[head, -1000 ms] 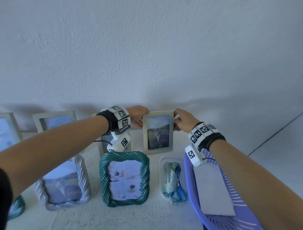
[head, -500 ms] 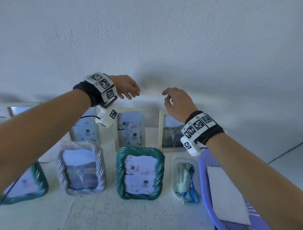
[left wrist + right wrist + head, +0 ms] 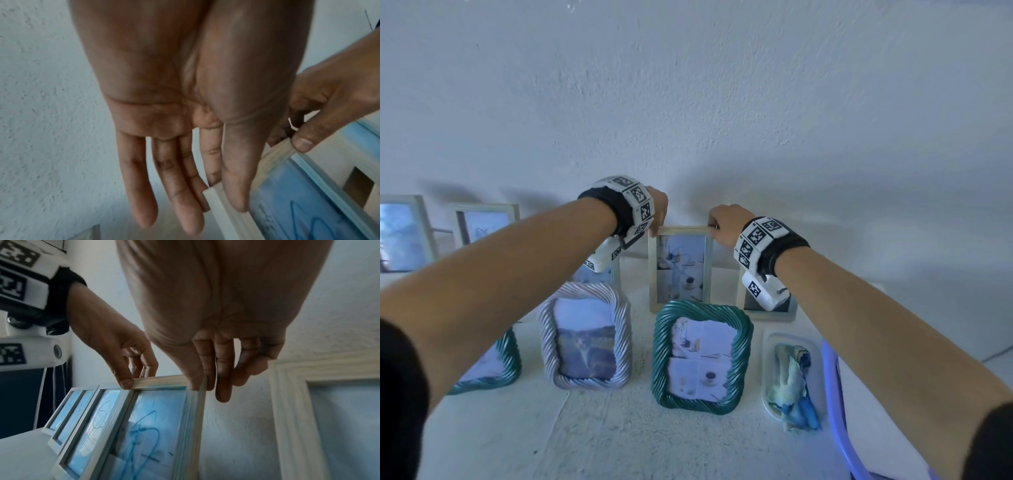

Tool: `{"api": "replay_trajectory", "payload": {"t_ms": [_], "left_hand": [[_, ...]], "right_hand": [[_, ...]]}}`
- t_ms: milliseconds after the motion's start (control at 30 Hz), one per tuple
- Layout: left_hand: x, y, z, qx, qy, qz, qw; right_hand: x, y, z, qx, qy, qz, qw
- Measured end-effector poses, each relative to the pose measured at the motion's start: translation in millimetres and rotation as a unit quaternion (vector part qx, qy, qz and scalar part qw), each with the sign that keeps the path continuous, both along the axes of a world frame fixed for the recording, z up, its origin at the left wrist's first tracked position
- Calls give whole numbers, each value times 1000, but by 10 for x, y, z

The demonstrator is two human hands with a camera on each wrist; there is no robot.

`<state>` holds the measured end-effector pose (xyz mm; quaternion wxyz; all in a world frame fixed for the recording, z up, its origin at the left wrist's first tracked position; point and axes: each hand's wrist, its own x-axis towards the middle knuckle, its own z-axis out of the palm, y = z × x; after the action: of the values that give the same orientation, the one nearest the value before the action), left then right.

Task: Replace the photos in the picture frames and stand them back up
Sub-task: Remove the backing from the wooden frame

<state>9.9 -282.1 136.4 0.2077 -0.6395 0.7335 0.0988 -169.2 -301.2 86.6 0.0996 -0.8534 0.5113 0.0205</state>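
While the pale wooden frame (image 3: 680,267) stands upright in the back row by the wall (image 3: 722,102), my left hand (image 3: 658,209) pinches its top-left corner — my right hand (image 3: 722,222) pinches the top-right, thumb in front, fingers behind.

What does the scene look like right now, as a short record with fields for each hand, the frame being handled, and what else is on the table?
left hand: pinches the top left corner of the pale wooden frame
right hand: pinches the top right corner of the same frame
pale wooden frame: upright in the back row, near the wall, photo facing the person
front row: lilac twisted frame, green twisted frame, both upright
right side: white tray with a cloth; purple basket
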Motion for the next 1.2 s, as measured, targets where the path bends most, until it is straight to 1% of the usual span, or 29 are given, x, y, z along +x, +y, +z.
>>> {"api": "replay_trajectory", "payload": {"t_ms": [67, 167, 233, 300, 367, 400, 467, 500, 533, 567, 633, 700, 767, 833, 933, 1000, 1067, 1133, 1167, 1200], "left_hand": [[33, 19, -5, 3, 1, -15, 1000], [130, 44, 113, -17, 57, -18, 998], [191, 91, 284, -57, 110, -20, 992], [244, 186, 516, -84, 199, -19, 976], [291, 361, 766, -107, 300, -18, 948], [305, 475, 874, -122, 343, -22, 931], [297, 742, 1039, -156, 410, -32, 898], [275, 882, 1090, -169, 437, -35, 883], [247, 1015, 1123, -178, 463, -38, 868], [218, 1145, 1137, -184, 486, -38, 854], [165, 1390, 1111, -188, 521, -32, 832], [133, 1598, 1030, -185, 560, -14, 808], [101, 1794, 910, -165, 606, 13, 778], [66, 1976, 767, -142, 634, 41, 759], [-19, 2215, 473, -116, 655, 77, 743], [-117, 2366, 223, -116, 660, 108, 735], [-224, 2518, -60, -116, 661, 148, 726], [-309, 2675, -359, -113, 647, 186, 731], [-342, 2763, -498, -108, 636, 200, 738], [-379, 2860, -617, -101, 625, 209, 746]], "right_hand": [[-43, 30, 19, 8, -9, -5, 1000], [-154, 83, 121, 12, -50, -9, 999], [-244, 140, 262, -3, -110, -16, 994], [-344, 218, 444, -19, -181, -29, 983], [-442, 357, 629, -29, -273, -39, 961], [-477, 457, 715, -24, -334, -43, 941], [-527, 707, 852, 4, -465, -57, 884], [-547, 848, 900, 19, -516, -59, 854], [-564, 988, 930, 30, -550, -55, 833], [-577, 1130, 943, 38, -568, -46, 821], [-599, 1438, 925, 48, -579, -31, 813], [-612, 1748, 848, 48, -574, -24, 817], [-626, 2061, 702, 35, -568, -12, 822], [-646, 2353, 512, 45, -577, -10, 815], [-694, 2699, 161, 127, -627, -45, 767], [-737, 2875, -81, 181, -655, -94, 727], [-762, 3066, -292, 239, -697, -165, 656], [-776, 3228, -481, 280, -717, -236, 593], [-793, 3286, -586, 291, -723, -257, 572], [-799, 3345, -657, 297, -726, -267, 560]]}}
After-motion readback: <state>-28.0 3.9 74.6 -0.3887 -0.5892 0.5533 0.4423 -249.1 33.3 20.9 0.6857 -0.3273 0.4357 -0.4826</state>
